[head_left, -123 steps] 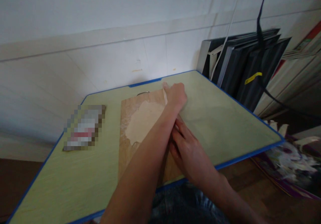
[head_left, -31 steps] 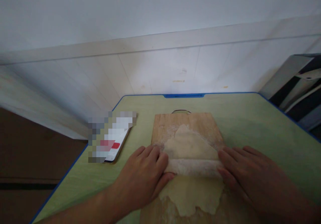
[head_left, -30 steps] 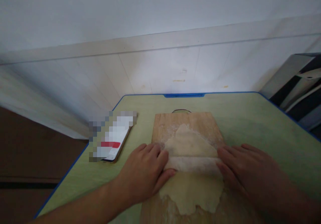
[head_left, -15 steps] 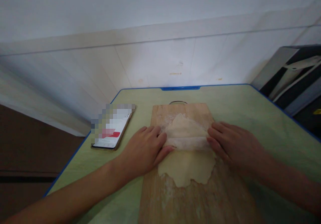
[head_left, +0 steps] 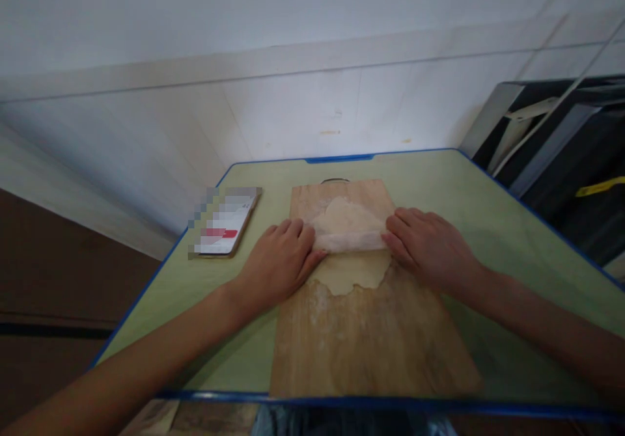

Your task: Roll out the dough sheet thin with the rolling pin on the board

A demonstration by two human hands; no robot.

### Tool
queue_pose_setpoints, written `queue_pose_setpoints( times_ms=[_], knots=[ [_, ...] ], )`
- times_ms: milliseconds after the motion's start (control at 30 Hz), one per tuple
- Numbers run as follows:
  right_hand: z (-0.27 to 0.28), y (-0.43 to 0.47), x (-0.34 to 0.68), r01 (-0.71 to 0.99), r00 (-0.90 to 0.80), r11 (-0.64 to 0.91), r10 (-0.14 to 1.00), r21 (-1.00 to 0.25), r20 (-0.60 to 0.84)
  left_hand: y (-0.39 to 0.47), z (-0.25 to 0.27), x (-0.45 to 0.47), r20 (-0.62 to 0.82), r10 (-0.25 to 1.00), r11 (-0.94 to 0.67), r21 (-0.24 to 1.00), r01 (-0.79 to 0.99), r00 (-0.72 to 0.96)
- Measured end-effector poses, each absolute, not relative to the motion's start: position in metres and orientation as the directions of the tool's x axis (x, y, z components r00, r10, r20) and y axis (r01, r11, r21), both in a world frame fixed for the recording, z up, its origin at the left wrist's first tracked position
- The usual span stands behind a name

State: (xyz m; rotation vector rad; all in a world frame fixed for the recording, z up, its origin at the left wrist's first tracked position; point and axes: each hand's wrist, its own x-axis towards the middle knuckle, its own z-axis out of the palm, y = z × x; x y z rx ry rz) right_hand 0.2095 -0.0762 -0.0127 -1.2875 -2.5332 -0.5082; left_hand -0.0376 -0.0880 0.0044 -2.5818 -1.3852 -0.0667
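Observation:
A flattened sheet of pale dough with a ragged near edge lies on a wooden cutting board. Across its middle rests a floury, light-coloured rolling pin. My left hand is closed round the pin's left end, its thumb along the near side. On the right end, my right hand grips in the same way, fingers curled over. Both ends of the pin are hidden under my hands. Flour dusts the board around the dough.
Left of the board a phone lies on the green table, its screen partly blurred out. A white wall stands behind the table's far edge. Dark items lean at the right, and the board's near end reaches the table's blue front edge.
The view has shifted, so the board and table sit higher and the front edge now shows. Both hands still hold the rolling pin across the dough.

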Motion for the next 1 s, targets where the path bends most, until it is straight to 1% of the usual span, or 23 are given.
queue_pose_setpoints(
  times_ms=[67, 133, 267, 333, 400, 533, 600, 700, 800, 867, 933, 1000],
  knots=[
    [-0.014, -0.082, 0.21, 0.825, -0.563, 0.521, 0.733, 0.217, 0.381, -0.092, 0.004, -0.036, 0.137, 0.828, -0.516, -0.193, 0.834, 0.544],
    [-0.014, -0.081, 0.209, 0.836, -0.548, 0.515, 0.754, 0.19, 0.364, -0.091, 0.006, -0.035, 0.12, 0.834, -0.512, -0.198, 0.836, 0.539],
    [-0.01, -0.063, 0.202, 0.877, -0.475, 0.472, 0.825, 0.09, 0.305, -0.074, 0.01, -0.032, 0.098, 0.856, -0.488, -0.167, 0.857, 0.507],
    [-0.007, -0.057, 0.198, 0.906, -0.419, 0.416, 0.859, 0.076, 0.292, -0.069, 0.01, -0.03, 0.09, 0.884, -0.444, -0.147, 0.884, 0.459],
    [-0.007, -0.06, 0.197, 0.91, -0.411, 0.404, 0.862, 0.087, 0.296, -0.072, 0.009, -0.028, 0.1, 0.904, -0.402, -0.135, 0.906, 0.416],
    [-0.016, -0.086, 0.201, 0.875, -0.482, 0.461, 0.802, 0.147, 0.353, -0.096, 0.003, -0.027, 0.179, 0.889, -0.399, -0.148, 0.905, 0.421],
    [-0.02, -0.097, 0.206, 0.867, -0.494, 0.474, 0.781, 0.152, 0.382, -0.107, 0.003, -0.027, 0.186, 0.88, -0.416, -0.141, 0.898, 0.437],
    [-0.019, -0.097, 0.212, 0.854, -0.507, 0.512, 0.782, 0.091, 0.363, -0.107, 0.007, -0.03, 0.14, 0.878, -0.446, -0.109, 0.888, 0.458],
    [-0.007, -0.081, 0.214, 0.795, -0.576, 0.606, 0.769, -0.03, 0.277, -0.093, 0.018, -0.032, 0.061, 0.86, -0.502, -0.078, 0.862, 0.506],
    [0.002, -0.067, 0.212, 0.763, -0.612, 0.64, 0.76, -0.087, 0.219, -0.081, 0.028, -0.029, 0.048, 0.85, -0.521, -0.078, 0.85, 0.525],
    [0.008, -0.052, 0.207, 0.754, -0.628, 0.651, 0.754, -0.09, 0.192, -0.068, 0.035, -0.024, 0.089, 0.854, -0.502, -0.112, 0.858, 0.512],
    [0.008, -0.036, 0.2, 0.759, -0.626, 0.647, 0.755, -0.068, 0.198, -0.055, 0.036, -0.016, 0.13, 0.859, -0.478, -0.144, 0.867, 0.495]
  ],
)
